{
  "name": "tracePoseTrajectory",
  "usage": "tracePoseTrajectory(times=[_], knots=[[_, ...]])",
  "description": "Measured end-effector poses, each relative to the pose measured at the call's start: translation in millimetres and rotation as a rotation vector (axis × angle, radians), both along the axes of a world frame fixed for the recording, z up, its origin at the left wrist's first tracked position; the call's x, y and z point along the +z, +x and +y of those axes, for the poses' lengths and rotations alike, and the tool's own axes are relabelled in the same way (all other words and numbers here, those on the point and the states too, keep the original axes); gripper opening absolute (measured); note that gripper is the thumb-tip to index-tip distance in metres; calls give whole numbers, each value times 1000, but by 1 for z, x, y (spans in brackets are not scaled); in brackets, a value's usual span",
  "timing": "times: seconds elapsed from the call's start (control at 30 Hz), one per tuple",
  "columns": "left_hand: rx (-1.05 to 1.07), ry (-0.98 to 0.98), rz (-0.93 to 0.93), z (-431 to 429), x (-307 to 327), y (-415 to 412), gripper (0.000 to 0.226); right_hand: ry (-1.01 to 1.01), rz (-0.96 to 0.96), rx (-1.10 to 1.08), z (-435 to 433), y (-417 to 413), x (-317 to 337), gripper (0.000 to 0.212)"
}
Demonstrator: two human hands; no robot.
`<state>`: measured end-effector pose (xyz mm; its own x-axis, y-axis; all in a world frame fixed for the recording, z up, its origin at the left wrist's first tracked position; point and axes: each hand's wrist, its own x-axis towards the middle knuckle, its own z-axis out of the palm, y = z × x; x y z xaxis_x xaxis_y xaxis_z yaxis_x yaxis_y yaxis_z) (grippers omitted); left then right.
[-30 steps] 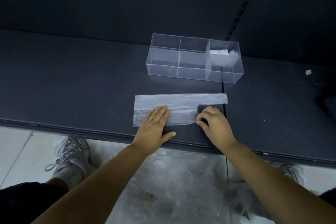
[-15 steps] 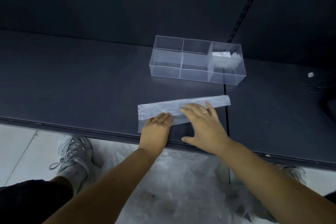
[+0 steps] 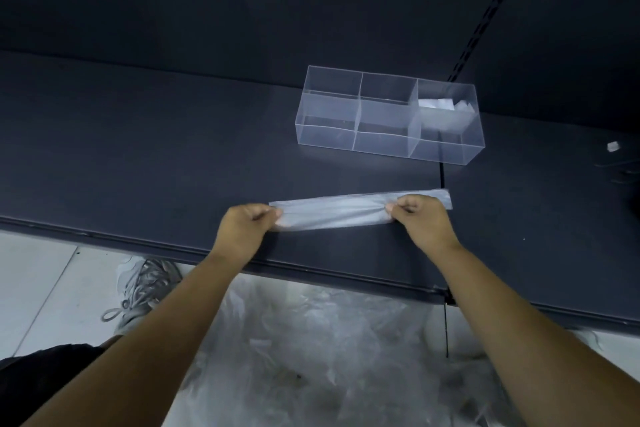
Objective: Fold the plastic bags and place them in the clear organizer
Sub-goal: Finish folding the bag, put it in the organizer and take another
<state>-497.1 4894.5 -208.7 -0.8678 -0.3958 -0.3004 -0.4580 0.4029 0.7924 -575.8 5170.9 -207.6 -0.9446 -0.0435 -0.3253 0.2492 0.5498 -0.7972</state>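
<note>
A clear plastic bag (image 3: 339, 213), folded into a long narrow strip, lies on the dark shelf (image 3: 156, 156) near its front edge. My left hand (image 3: 244, 230) pinches the strip's left end with curled fingers. My right hand (image 3: 420, 224) pinches it near the right end, a short tail sticking out past the knuckles. Behind the strip stands the clear organizer (image 3: 388, 114) with three compartments. A folded bag (image 3: 441, 107) lies in its right compartment; the left and middle ones hold nothing.
A heap of loose plastic bags (image 3: 322, 350) lies on the floor below the shelf edge. A grey sneaker (image 3: 143, 291) is at the lower left. A small white scrap (image 3: 613, 146) sits on the shelf at far right. A seam (image 3: 442, 173) splits the shelf.
The bag has been folded narrower, from a wide sheet to a thin strip. Both hands went from lying flat on it to pinching its two ends.
</note>
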Motion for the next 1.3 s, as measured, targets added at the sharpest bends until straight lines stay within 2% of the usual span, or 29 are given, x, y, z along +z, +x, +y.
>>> tracePoseTrajectory(times=[0.07,0.17,0.23,0.3,0.37,0.4,0.47,0.57,0.63,0.7,0.73,0.8,0.9,1.0,1.17,1.3], knots=[[59,14,-10,-5,-3,-4,15,13,0,-49,-7,-2,-5,24],[106,-74,-12,-2,-6,-8,21,95,8,-102,-16,-2,-10,22],[163,-237,33,8,-5,-8,17,144,21,-130,-21,-3,-10,22],[180,-485,250,22,-2,-4,18,174,31,-153,-25,-2,-9,22],[-21,-635,468,43,-3,1,27,191,32,-173,-27,-1,-7,21],[-178,-669,490,54,-6,3,33,201,34,-181,-28,-2,-7,21],[-431,-699,305,71,-16,9,49,221,44,-193,-29,-2,-6,21],[-518,-825,-15,75,-36,18,79,241,49,-220,-32,-2,-6,20],[-513,-889,-65,73,-45,21,83,225,71,-258,-35,0,-6,16],[-517,-902,-77,72,-46,20,82,274,251,-296,-41,4,-6,9],[-517,-900,-82,72,-46,20,81,307,400,-279,-45,8,-6,12],[-515,-905,-86,73,-47,20,79,263,593,-50,-61,18,-7,24],[-544,-913,-105,73,-48,20,74,112,404,464,-90,40,-13,42],[-520,-893,-89,73,-46,19,73,381,439,724,-85,43,-32,53],[-522,-881,-65,74,-43,19,83,698,405,724,-28,12,-42,64],[-517,-891,-63,73,-43,19,84,798,316,633,22,-16,-39,62]])
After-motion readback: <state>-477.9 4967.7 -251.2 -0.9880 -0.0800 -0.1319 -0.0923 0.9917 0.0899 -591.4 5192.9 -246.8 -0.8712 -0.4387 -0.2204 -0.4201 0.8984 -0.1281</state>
